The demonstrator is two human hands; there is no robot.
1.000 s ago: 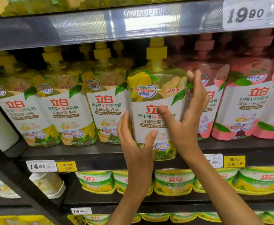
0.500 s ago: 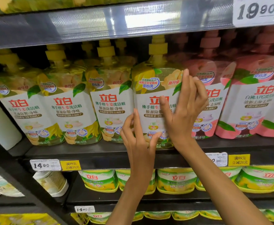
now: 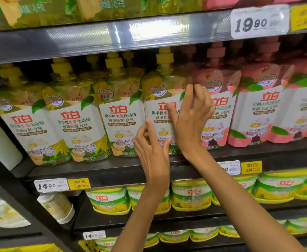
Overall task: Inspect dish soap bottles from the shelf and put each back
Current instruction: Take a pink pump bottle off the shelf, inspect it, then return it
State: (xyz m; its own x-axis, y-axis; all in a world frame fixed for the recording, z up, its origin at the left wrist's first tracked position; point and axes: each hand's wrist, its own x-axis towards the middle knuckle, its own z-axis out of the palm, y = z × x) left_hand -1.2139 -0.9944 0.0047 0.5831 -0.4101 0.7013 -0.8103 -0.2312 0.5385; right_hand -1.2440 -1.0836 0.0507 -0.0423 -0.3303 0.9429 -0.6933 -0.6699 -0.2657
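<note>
A shop aisle is seen close up: dark shelving with a grey metal rail (image 3: 87, 40) along the upper shelf edge. On the middle shelf (image 3: 112, 170) a row of yellow-green dish soap pouches with yellow pump caps stands upright, with pink pouches (image 3: 256, 110) of the same make set to their right. Red "立白" lettering is printed on every label; "佛手柑生姜洗洁精" and "根源除腥·净味" can be read on the yellow ones. A price tag marked "19.90" (image 3: 259, 22) is fixed to the upper rail, one marked "14.90" (image 3: 50, 185) to the middle shelf edge beside a yellow promotion tag (image 3: 79, 184) reading "满99元 立减20元", and another "14.90" tag (image 3: 94, 235) lower down. Green and yellow "立白" packs (image 3: 109, 200) are stacked on the shelf below. The yellow dish soap bottle (image 3: 160, 99) at the right end of its row stands on the middle shelf, upright. The left hand (image 3: 151, 148) is held loose at its lower front, fingertips at the label; the right hand (image 3: 189, 122) is spread open with fingers relaxed before its right edge, nothing grasped by either.
</note>
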